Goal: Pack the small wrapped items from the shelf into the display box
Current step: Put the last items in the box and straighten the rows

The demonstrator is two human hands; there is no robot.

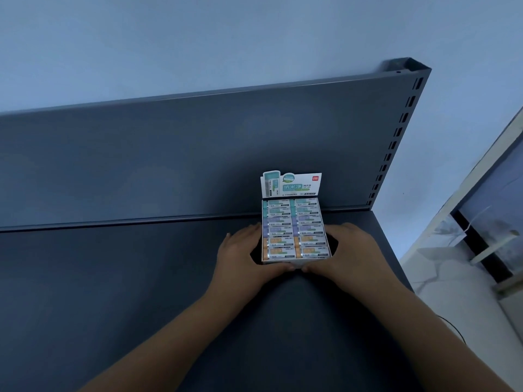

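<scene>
display box (278, 261), lengthwise toward backboard (198, 154) (flap (291, 185) up)

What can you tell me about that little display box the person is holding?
It is a small white cardboard display box with a printed header card standing upright at its back. It looks full: wrapped items lie flat in two columns, green at the back, purple in the middle, orange nearest. It sits on the dark shelf, close to the back panel. The left hand and right hand hold its sides, thumbs along the front wall.
</scene>
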